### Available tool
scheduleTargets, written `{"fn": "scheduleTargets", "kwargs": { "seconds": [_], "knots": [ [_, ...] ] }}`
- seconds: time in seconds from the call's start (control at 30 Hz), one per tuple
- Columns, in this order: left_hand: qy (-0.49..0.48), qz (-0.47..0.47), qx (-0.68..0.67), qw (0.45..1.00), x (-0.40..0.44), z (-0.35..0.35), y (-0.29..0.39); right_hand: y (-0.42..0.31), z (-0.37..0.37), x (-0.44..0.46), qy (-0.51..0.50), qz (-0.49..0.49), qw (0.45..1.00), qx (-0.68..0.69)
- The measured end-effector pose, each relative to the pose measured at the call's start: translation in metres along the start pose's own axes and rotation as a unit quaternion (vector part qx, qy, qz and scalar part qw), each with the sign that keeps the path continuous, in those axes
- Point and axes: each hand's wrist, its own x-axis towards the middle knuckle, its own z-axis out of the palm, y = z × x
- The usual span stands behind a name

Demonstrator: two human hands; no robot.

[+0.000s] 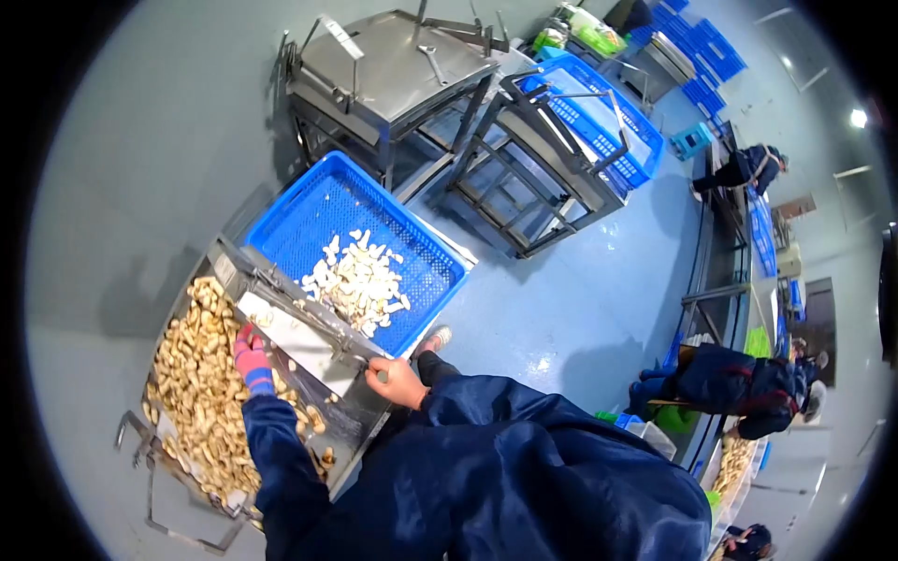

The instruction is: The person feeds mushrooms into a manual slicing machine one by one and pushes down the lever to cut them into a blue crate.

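My left hand (251, 358), in a pink and purple glove, is at the edge of a heap of tan mushroom-like pieces (201, 374) on a metal table (351, 421), beside a white board (299, 344). Its fingers are close together; whether they hold anything is too small to tell. My bare right hand (397, 381) is closed on the end of a metal bar (318, 325) at the board's right end. Beyond the bar, a blue basket (281, 210) holds pale cut pieces (360, 280).
A steel table (393, 75) with a wrench (431, 65) stands ahead. Right of it are a metal frame (524, 178) and a large blue crate (645, 140). Several people in dark clothes (748, 379) are at the right side. A shoe (440, 337) shows below the basket.
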Motion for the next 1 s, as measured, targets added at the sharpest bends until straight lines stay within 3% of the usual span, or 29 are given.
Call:
{"fn": "scheduleTargets", "kwargs": {
  "seconds": [0.03,0.07,0.1,0.13,0.2,0.33,0.43,0.63,0.77,0.87,0.97,1.0],
  "knots": [
    [-0.043,-0.11,-0.188,0.975,-0.003,0.015,-0.023,0.001,0.0,0.0,0.007,-0.007,1.0,-0.008],
    [-0.085,-0.217,-0.367,0.9,-0.003,0.026,-0.04,-0.002,0.002,-0.003,0.012,-0.013,1.0,-0.006],
    [-0.064,-0.244,-0.301,0.92,-0.021,0.026,0.013,-0.002,0.001,-0.003,0.017,-0.019,1.0,0.0],
    [-0.044,-0.289,-0.492,0.82,-0.035,0.041,0.032,-0.001,0.001,-0.002,0.022,-0.024,0.999,0.004],
    [-0.035,-0.314,-0.534,0.785,-0.056,0.065,0.056,-0.005,0.0,-0.002,0.024,-0.026,0.999,0.008],
    [-0.036,-0.242,-0.297,0.923,-0.079,0.083,0.094,-0.007,0.001,-0.002,0.03,-0.027,0.999,-0.011],
    [-0.039,-0.149,-0.197,0.968,-0.083,0.081,0.102,-0.004,0.004,-0.003,0.034,-0.031,0.999,-0.018],
    [-0.042,-0.104,-0.107,0.988,-0.079,0.074,0.106,-0.004,0.001,-0.002,0.022,-0.026,0.999,-0.02],
    [-0.03,-0.12,-0.201,0.972,-0.076,0.09,0.076,-0.009,-0.001,-0.002,0.001,-0.003,1.0,-0.007],
    [-0.022,-0.146,-0.208,0.967,-0.077,0.087,0.091,-0.016,-0.005,0.0,-0.012,0.01,1.0,0.004],
    [-0.041,-0.2,-0.309,0.929,-0.077,0.086,0.094,-0.039,-0.005,0.008,0.003,0.012,1.0,-0.01],
    [-0.025,-0.145,-0.252,0.956,-0.082,0.077,0.109,-0.05,-0.004,0.012,0.014,-0.008,1.0,-0.011]
  ]
}}
